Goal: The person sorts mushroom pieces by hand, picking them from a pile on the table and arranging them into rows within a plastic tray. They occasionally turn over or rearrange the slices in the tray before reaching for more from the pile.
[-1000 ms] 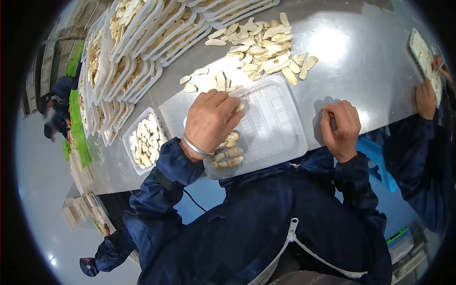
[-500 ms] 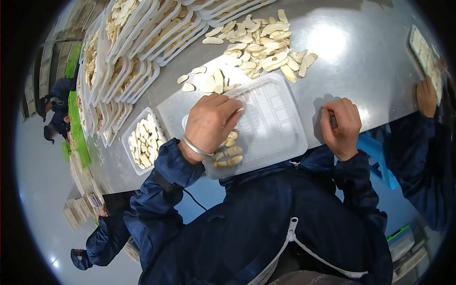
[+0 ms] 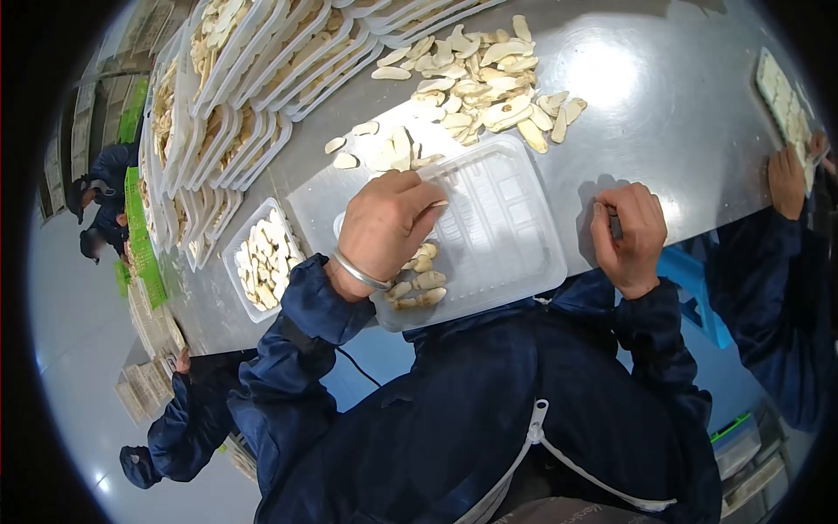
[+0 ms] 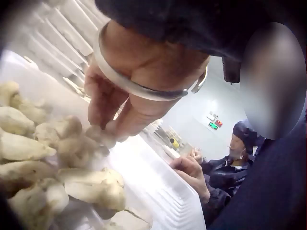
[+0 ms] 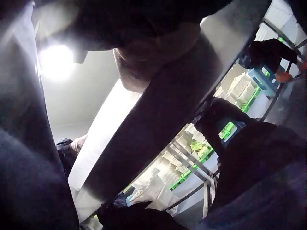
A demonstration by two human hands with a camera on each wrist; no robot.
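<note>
Pinching a piece (image 3: 440,203), left hand (image 3: 384,229) over tray's (image 3: 556,266) left side; laid pieces (image 3: 429,280) toward near-left corner. Right hand (image 3: 630,237) loosely curled, empty.

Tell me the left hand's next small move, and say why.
Probably the left hand should let go of the mushroom piece at its fingertips, settling it by the other pieces in the plastic tray. The fingertips appear to pinch it right beside them, and the visible pieces lie only on that hand's side.
</note>
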